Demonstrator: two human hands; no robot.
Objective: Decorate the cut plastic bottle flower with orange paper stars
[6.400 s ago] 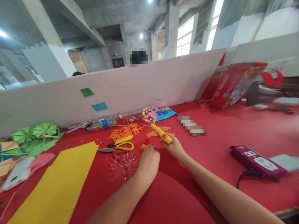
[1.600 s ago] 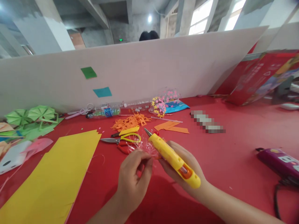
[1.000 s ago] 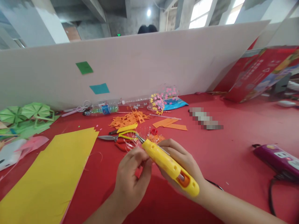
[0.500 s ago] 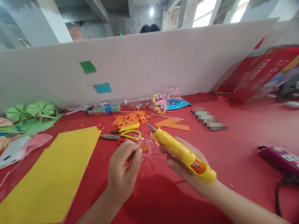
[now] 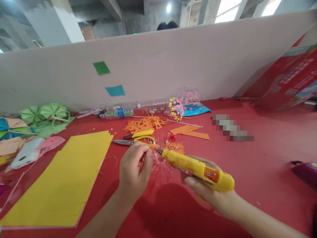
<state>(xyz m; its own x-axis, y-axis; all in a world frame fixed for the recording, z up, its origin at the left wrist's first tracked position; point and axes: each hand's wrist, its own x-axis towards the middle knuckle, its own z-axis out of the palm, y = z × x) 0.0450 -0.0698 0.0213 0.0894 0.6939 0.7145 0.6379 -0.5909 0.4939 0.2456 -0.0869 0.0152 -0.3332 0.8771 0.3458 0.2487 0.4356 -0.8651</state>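
My left hand (image 5: 135,165) pinches a small orange paper piece (image 5: 153,147), its shape mostly hidden by my fingertips. In my right hand (image 5: 213,195) is a yellow glue gun (image 5: 195,168), its metal nozzle pointing left, right up against the orange piece. Below the nozzle on the red table lies a clear plastic piece cut into curled strips (image 5: 160,163). Just behind it sits a small heap of orange paper cutouts (image 5: 175,147). Scissors with yellow handles (image 5: 123,142) and a yellow utility knife (image 5: 142,133) lie beyond my left hand.
Yellow paper sheets (image 5: 59,178) cover the table's left side. Orange scraps (image 5: 145,124), orange strips (image 5: 190,130) and a plastic bottle (image 5: 116,112) lie farther back. A bottle part with star cutouts (image 5: 177,109) stands near the white partition (image 5: 158,66). A red box (image 5: 292,79) is at right.
The glue gun has tilted flatter and its nozzle has come down to the orange piece in my left hand. The view has shifted slightly left.
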